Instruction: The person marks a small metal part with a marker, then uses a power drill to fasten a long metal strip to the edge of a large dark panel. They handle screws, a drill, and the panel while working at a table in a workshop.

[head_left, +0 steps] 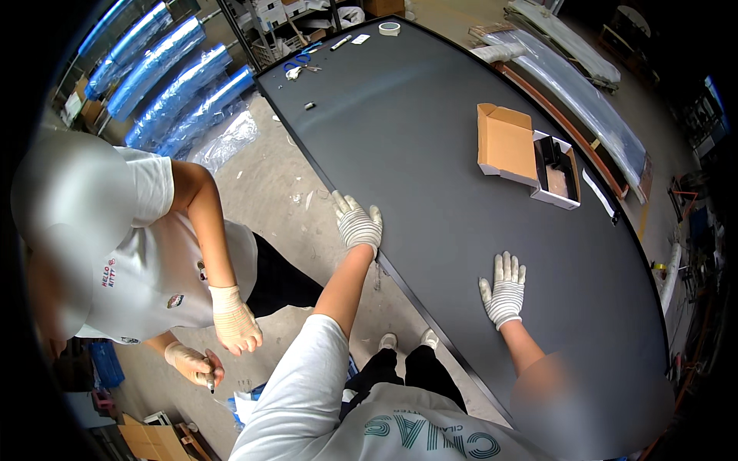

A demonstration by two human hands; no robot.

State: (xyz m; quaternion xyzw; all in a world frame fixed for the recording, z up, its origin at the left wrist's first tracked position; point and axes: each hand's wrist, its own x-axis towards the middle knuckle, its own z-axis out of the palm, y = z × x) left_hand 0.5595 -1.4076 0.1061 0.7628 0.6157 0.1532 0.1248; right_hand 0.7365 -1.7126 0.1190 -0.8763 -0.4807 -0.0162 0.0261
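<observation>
So the big dark tabletop [430, 177] runs right across the middle of the view, and both of the person's hands are down on it, in striped whitish gloves. The left hand [359, 224] is right at the near edge, opened out flat with the fingers a bit spread, holding nothing. The right hand [503, 290] is farther in, also flat and empty, fingers pointing away and thumb out to the side.

Beyond the right hand there's a white box [555, 200] with its brown-lined lid flipped open and some black stuff [549, 154] inside. A pale strip [598, 192] lies just beside it. Way up at the far end: a tape roll [390, 33], a marker [340, 42] and blue-handled scissors [294, 64], plus a small dark cylinder [310, 105] closer in.

On the left a co-worker [173, 253] stands in a white tee, gloved too, one hand pinching something pen-like [211, 381]. Rolls of blue film [157, 69] are stacked behind.
</observation>
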